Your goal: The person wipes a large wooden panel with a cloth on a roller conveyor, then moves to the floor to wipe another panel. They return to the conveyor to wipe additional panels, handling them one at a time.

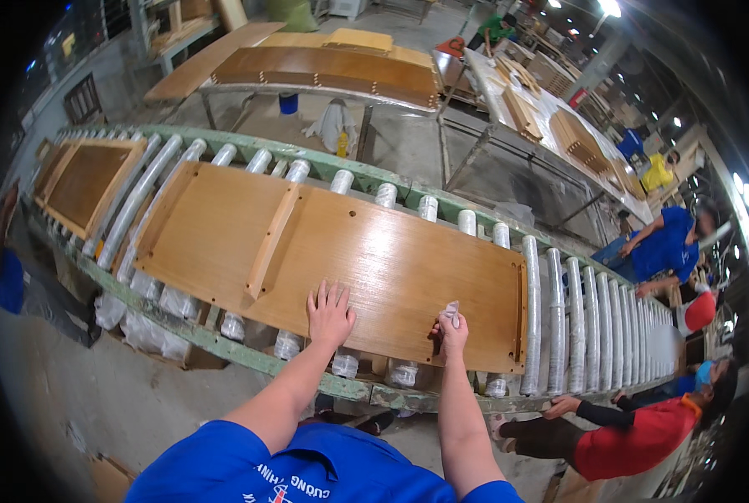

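A long brown varnished wooden panel (400, 268) lies flat across the rollers in front of me. Wooden strips cross it: one crossbar (272, 243) left of its middle and a strip at each end. My left hand (331, 317) rests on the panel near its front edge, fingers spread and holding nothing. Further right, my right hand (452, 337) is closed round a small crumpled whitish piece (451, 310), close over the panel's surface. Whether that piece is cloth, paper or plastic cannot be made out. Small dark holes dot the panel.
The conveyor's plastic-wrapped rollers (555, 323) run left and right in a green frame (224, 345). A second framed wooden panel (90, 186) lies at the far left. Stacked boards (324, 69) fill a table beyond. A person in red (634, 440) and one in blue (663, 247) stand right.
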